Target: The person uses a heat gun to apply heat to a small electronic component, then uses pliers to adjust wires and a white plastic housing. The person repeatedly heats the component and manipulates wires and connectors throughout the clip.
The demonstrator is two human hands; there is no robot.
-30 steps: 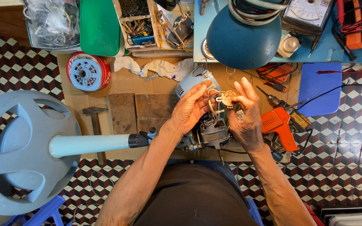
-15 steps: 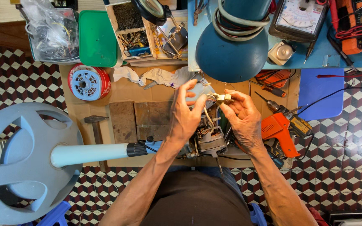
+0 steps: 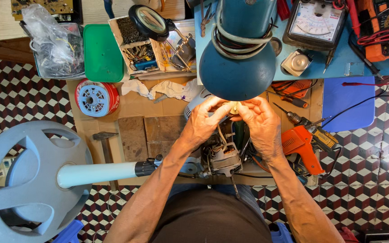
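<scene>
My left hand (image 3: 203, 122) and my right hand (image 3: 261, 126) meet under the blue lamp shade (image 3: 237, 67), fingertips pinching a small pale part with wires (image 3: 234, 108) between them. The wires run down to a grey fan motor (image 3: 223, 159) lying on the wooden bench (image 3: 145, 135) right below my hands. The motor sits on a pale blue pole (image 3: 97, 174) that ends in a round grey fan base (image 3: 21, 180) at the left. The lamp hides part of what I hold.
An orange glue-gun-like tool (image 3: 302, 146) and a screwdriver (image 3: 293, 118) lie right of my hands. A hammer (image 3: 104, 144) and a red wire spool (image 3: 96, 97) are at the left. Behind stand a green tray (image 3: 102, 53), a parts box (image 3: 136, 47), a magnifier (image 3: 151, 20) and meters (image 3: 316, 22).
My view has shifted so the lamp shade now covers more of my hands. Both hands have moved up under it, still pinched together on the small wired part.
</scene>
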